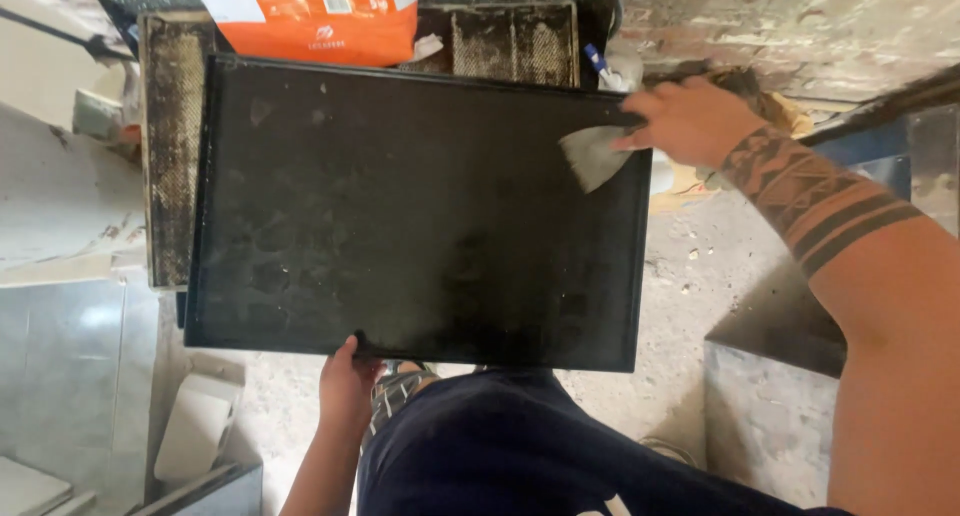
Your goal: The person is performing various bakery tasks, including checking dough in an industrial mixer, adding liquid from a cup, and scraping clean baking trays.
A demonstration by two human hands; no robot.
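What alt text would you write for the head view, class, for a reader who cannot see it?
A person's left hand grips the near edge of a large black tray while the right hand presses a pale cloth to its far right corner. An orange bag lies beyond.

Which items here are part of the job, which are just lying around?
In use: black tray, left hand holding its near edge, right hand pressing a pale rag on it.
Lying about: orange bag, mesh racks, white box.

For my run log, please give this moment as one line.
left hand: grips near edge of large black rectangular metal tray | right hand: presses pale cloth scrap on tray's far right corner
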